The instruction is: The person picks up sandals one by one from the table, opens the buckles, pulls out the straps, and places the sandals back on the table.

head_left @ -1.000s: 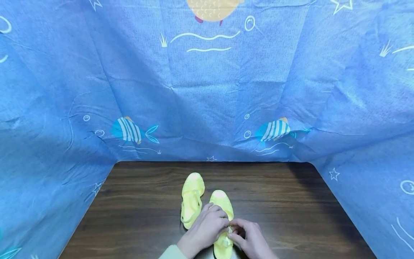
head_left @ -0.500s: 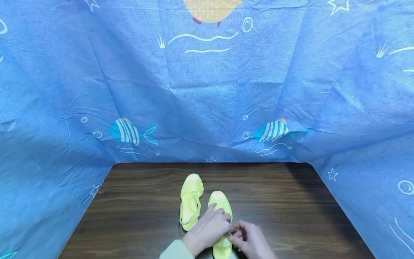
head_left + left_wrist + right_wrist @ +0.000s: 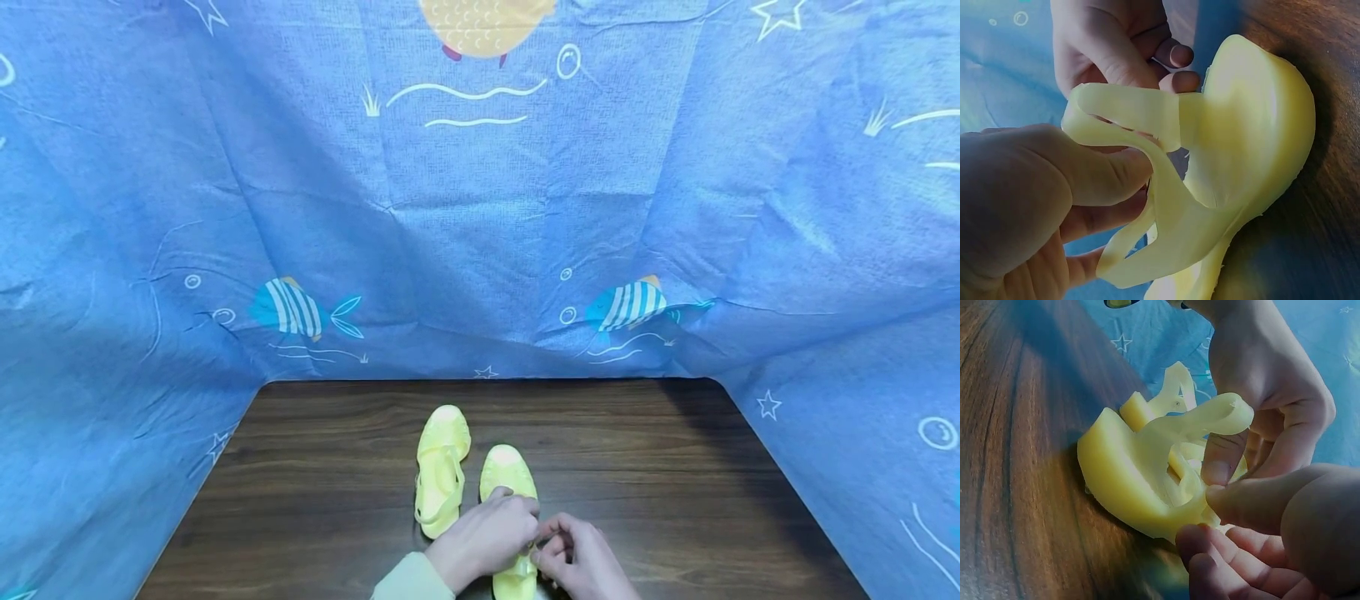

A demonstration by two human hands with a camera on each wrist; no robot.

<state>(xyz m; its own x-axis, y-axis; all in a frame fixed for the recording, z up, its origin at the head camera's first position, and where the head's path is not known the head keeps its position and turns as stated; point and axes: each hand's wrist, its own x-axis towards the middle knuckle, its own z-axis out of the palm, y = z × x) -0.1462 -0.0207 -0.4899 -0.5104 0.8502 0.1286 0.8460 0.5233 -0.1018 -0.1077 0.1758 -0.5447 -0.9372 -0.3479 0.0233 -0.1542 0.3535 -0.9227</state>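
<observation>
The left hand grips the strap; just beside its fingertips the right hand pinches the strap's side. Under both hands sits their shoe, with the other shoe beyond the left fingers. A sideways tug could slip the soft strap or skid the shoe.

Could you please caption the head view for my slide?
Left hand and right hand at a yellow sandal, its mate to the left.
</observation>
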